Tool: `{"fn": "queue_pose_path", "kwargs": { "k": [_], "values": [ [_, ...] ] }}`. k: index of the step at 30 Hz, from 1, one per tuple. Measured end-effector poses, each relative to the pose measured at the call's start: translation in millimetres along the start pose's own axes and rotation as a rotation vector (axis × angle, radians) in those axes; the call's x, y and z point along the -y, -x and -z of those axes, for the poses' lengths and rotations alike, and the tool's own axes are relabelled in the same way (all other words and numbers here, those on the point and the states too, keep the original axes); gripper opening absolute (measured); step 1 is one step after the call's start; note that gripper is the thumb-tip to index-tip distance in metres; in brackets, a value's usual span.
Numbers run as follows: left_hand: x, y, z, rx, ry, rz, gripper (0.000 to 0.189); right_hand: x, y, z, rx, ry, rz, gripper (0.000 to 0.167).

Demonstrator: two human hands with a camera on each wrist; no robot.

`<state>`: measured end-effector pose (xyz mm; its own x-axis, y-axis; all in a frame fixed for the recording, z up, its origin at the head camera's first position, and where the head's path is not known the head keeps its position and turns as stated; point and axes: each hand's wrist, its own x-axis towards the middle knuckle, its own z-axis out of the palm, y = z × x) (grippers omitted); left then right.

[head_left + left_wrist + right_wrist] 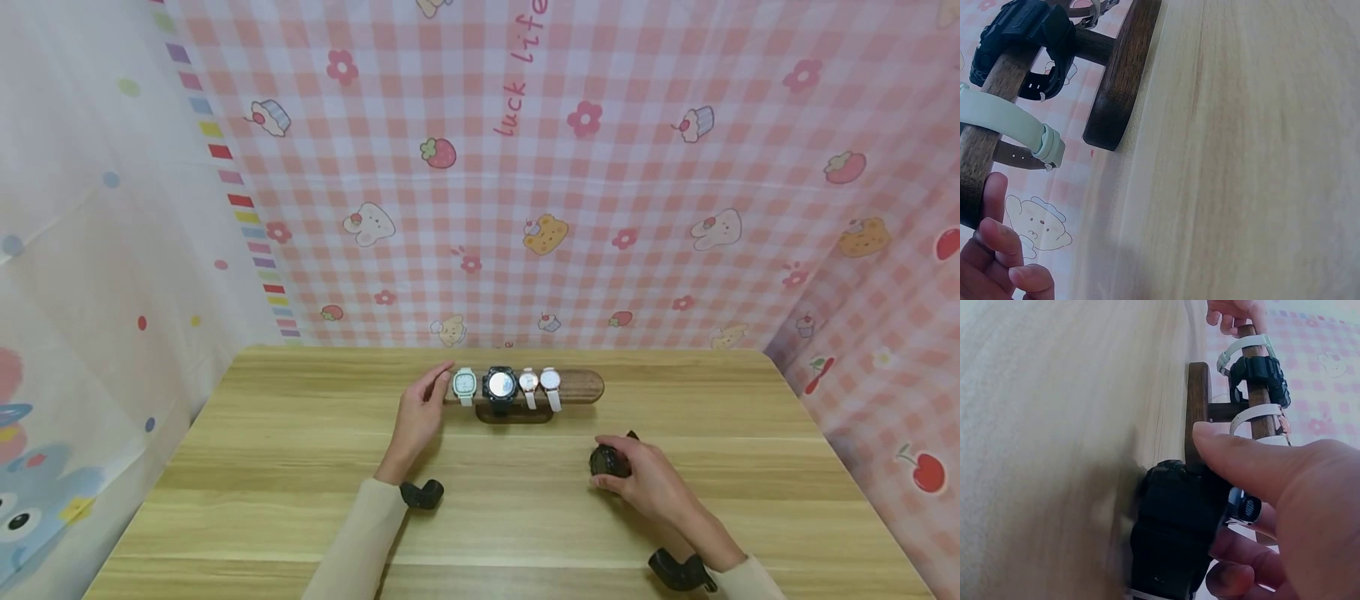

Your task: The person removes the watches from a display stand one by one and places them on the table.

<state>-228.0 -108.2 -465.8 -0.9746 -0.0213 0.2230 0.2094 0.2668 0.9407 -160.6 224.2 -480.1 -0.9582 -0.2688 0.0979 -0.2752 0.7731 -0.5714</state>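
Observation:
A dark wooden watch stand [581, 387] stands toward the back of the table, a round-ended bar on a short base. On its bar sit a mint green watch [465, 383], a chunky black watch [500, 384] and two slim white-strapped watches [551, 382]. My left hand [420, 410] holds the bar's left end, fingertips beside the mint watch; in the left wrist view a finger [995, 194] lies along the wood. Front right of the stand, my right hand [651, 475] grips another black watch [1175, 531] between thumb and fingers, its face toward the left.
The wooden table [510, 517] spreads out on all sides of the stand. Behind it hangs a pink checked cloth [480, 275], with more cloth on both sides. Black wrist mounts [423, 494] project from both forearms.

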Motion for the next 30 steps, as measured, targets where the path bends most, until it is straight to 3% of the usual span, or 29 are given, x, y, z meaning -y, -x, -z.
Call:
{"fn": "queue_pose_path", "kwargs": {
  "k": [10,22,30],
  "values": [
    [1.3,-0.4,-0.5,-0.009,0.013,0.004,0.031,2.0,-3.3,15.3,-0.039,-0.01,0.027,0.06],
    [4.0,-1.0,-1.7,-0.015,-0.009,0.011,0.031,8.3,-22.1,42.0,-0.164,-0.036,0.099,0.049],
    [4.3,-0.3,-1.6,-0.013,-0.018,0.009,0.032,11.6,-37.8,49.3,-0.137,-0.076,0.08,0.049]
  ]
}}
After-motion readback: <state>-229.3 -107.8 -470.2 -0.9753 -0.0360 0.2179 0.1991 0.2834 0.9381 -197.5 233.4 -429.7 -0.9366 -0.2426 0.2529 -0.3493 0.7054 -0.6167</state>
